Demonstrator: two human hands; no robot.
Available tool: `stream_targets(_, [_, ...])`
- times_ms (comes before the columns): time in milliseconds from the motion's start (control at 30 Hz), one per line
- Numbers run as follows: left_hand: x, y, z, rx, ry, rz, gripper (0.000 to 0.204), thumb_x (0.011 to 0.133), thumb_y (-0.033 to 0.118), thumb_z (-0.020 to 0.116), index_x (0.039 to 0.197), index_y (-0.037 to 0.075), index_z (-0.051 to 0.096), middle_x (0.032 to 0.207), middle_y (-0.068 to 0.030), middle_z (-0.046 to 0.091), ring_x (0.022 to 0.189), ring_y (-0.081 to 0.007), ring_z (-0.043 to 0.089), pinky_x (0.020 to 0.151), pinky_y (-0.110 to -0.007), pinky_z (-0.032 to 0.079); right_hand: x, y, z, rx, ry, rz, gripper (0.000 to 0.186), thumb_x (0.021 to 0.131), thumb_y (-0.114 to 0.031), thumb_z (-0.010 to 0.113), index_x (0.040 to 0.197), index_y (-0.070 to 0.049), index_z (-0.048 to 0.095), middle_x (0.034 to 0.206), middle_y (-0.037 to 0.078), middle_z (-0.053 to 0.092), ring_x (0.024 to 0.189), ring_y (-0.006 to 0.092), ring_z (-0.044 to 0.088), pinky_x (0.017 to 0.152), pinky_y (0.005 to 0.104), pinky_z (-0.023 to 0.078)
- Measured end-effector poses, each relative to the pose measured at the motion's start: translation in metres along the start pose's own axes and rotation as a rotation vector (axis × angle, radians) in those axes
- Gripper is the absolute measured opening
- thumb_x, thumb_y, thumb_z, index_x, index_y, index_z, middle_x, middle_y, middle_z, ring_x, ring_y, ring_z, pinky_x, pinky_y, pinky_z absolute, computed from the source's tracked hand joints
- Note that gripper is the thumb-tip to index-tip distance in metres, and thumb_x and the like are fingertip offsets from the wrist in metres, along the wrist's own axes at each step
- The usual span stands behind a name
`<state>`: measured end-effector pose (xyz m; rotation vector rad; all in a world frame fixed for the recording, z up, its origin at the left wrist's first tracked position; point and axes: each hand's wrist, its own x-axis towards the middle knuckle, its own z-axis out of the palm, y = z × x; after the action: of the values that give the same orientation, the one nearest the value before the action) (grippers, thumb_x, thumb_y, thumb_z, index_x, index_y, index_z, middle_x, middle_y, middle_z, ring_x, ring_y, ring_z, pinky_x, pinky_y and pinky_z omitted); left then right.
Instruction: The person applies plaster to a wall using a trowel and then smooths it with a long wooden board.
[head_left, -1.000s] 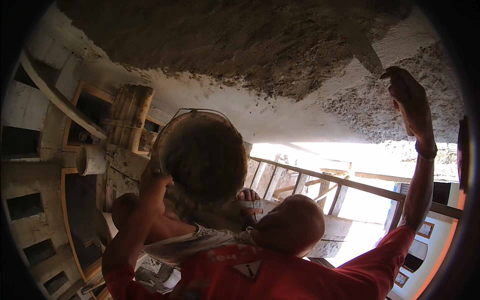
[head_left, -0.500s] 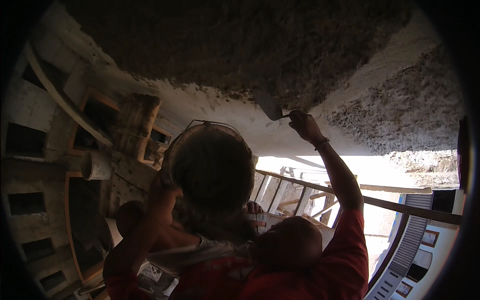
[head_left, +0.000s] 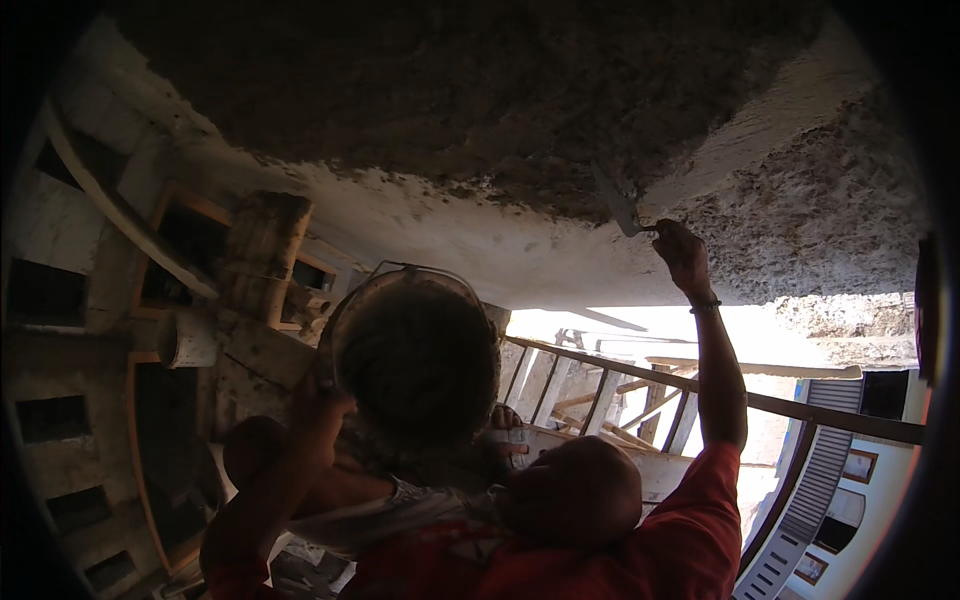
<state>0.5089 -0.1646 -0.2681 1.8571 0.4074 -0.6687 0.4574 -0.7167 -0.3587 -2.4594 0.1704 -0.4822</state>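
My left hand grips the left rim of a round metal pan heaped with dark wet mortar, held up at shoulder height. My right hand is raised overhead and closed on the handle of a flat steel trowel. The trowel blade lies against the rough grey plaster of the ceiling, at the edge where the dark fresh coat meets a paler bare strip. Both sleeves are red.
Wooden props and planks stand at the left under the slab. A railing crosses the bright opening at the right, with timber pieces behind it. What looks like fingers shows beside the pan's right edge.
My right hand swung from the far right of the ceiling toward the middle with the trowel, then shifted a little back to the right. The pan stayed raised in my left hand.
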Motion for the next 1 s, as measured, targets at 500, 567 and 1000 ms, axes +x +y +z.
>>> stream_targets(500, [0.010, 0.006, -0.087, 0.012, 0.104, 0.045, 0.042, 0.067, 0.002, 0.064, 0.109, 0.005, 0.058, 0.100, -0.0089, 0.058, 0.088, -0.0200, 0.057, 0.073, -0.032, 0.047, 0.016, -0.150, -0.054, -0.519, -0.125, -0.319, 0.023, 0.082, -0.002, 0.062, 0.105, -0.003, 0.062, 0.086, 0.012, 0.058, 0.071, 0.0279, 0.061, 0.060, 0.0379, 0.051])
stream_targets(567, [0.026, -0.027, -0.122, -0.007, 0.127, 0.097, 0.045, 0.065, 0.001, 0.064, 0.109, 0.006, 0.059, 0.097, -0.0063, 0.058, 0.085, -0.0181, 0.057, 0.070, -0.031, 0.047, 0.019, -0.169, -0.023, -0.461, -0.244, -0.472, 0.023, 0.081, -0.006, 0.065, 0.104, -0.004, 0.061, 0.079, 0.010, 0.055, 0.065, 0.0251, 0.058, 0.055, 0.0361, 0.049])
stream_targets(1000, [0.030, -0.179, -0.198, 0.966, 0.450, 0.722, 0.046, 0.064, 0.000, 0.071, 0.107, 0.004, 0.055, 0.102, -0.0135, 0.058, 0.095, -0.0288, 0.057, 0.080, -0.040, 0.048, 0.111, -0.088, 0.077, -0.217, -0.559, -0.165, 0.035, 0.092, -0.023, 0.062, 0.120, -0.002, 0.059, 0.107, 0.013, 0.066, 0.086, 0.0266, 0.065, 0.073, 0.0375, 0.054])
